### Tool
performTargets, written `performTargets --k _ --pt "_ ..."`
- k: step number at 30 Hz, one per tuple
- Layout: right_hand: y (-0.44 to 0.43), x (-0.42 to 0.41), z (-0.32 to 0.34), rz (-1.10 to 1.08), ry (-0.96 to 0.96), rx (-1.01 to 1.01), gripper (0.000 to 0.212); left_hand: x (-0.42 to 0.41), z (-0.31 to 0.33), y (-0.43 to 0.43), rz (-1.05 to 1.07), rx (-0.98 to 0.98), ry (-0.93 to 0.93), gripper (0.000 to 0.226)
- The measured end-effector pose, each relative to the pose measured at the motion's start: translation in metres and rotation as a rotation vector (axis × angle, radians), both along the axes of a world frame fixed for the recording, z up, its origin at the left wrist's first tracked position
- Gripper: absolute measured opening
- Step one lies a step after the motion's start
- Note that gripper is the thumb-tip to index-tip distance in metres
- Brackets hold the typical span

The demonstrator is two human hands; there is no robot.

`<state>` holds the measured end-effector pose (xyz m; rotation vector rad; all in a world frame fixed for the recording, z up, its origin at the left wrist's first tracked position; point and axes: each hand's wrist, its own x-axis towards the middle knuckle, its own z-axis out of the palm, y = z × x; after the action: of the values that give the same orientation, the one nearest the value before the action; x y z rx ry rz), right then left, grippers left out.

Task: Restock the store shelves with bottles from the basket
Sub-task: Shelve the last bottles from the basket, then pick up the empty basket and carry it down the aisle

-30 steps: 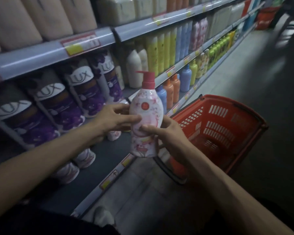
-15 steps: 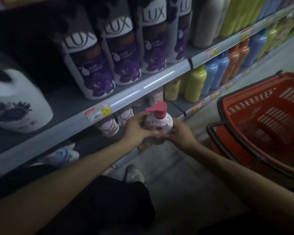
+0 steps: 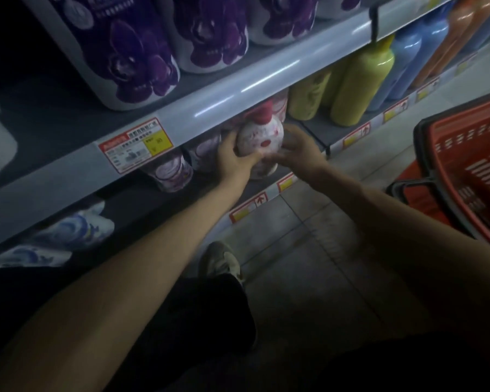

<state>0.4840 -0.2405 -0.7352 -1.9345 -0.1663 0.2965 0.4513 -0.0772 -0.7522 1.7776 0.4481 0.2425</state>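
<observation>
Moved: pump bottle and both hands have gone further in toward the lower shelf since half a second ago; the bottle's red pump now sits right under the upper shelf edge.
Shelves: two levels in view, the upper edge crossing from lower left to upper right above the hands.
Basket: red basket at the right, well apart from the hands, on the floor side of the aisle.
Upper stock: purple-flowered packs stand on the upper level.
Lower stock: yellow bottles stand just right of the hands.
Bottle: white with pink print, roughly upright at the front of the lower level, between the two hands; whether its base rests on the shelf cannot be told.
Left hand: fingers curled round the bottle's left side, thumb across its front.
Right hand: fingers closed against the bottle's right side, holding it.
Price tag: red and yellow, on the upper edge, left of the hands.
</observation>
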Motion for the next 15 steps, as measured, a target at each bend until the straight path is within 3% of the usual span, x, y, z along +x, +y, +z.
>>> performTargets --k 6,12,15 --pt "0.008 -0.006 -0.003 -0.095 0.215 0.160 0.060 0.001 -0.017 -0.004 0.060 -0.164 -0.012 0.063" --pt "0.016 -0.022 -0.022 -0.298 0.453 0.349 0.053 -0.016 -0.046 -0.021 0.171 -0.410 0.274 0.075" --pt "0.023 -0.009 -0.028 -0.293 0.472 0.424 0.061 -0.008 -0.037 -0.024 0.204 -0.440 0.257 0.049"
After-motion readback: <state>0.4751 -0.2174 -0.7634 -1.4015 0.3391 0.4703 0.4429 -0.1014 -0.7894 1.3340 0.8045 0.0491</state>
